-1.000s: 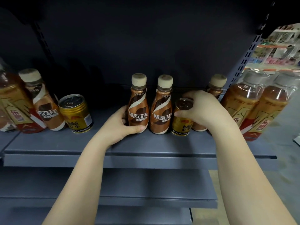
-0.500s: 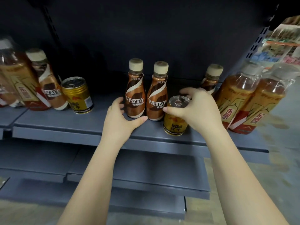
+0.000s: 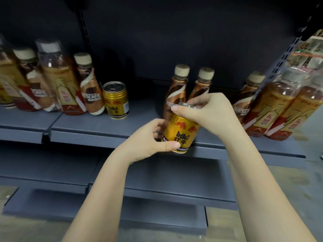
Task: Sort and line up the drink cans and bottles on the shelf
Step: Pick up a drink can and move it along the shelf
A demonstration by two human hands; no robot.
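A gold Red Bull can (image 3: 180, 131) hangs tilted in front of the shelf's front edge (image 3: 108, 137). My right hand (image 3: 209, 113) grips its top rim; my left hand (image 3: 148, 139) holds its base. Behind it two brown Nescafe bottles (image 3: 178, 88) stand side by side, partly hidden by my hands. A second gold can (image 3: 116, 100) stands on the shelf further left, next to another Nescafe bottle (image 3: 90, 88). One more Nescafe bottle (image 3: 248, 96) stands right of my right hand.
Tall tea bottles with red-and-gold labels (image 3: 286, 105) crowd the shelf's right end, and more tea and coffee bottles (image 3: 57, 79) cluster at the left. Two lower grey shelves (image 3: 174, 180) jut out below. The shelf upright (image 3: 283, 56) is at right.
My right hand has lifted the can off the shelf and drawn it toward me. My left hand has let go of the Nescafe bottle and taken the can's base. The view has shifted right.
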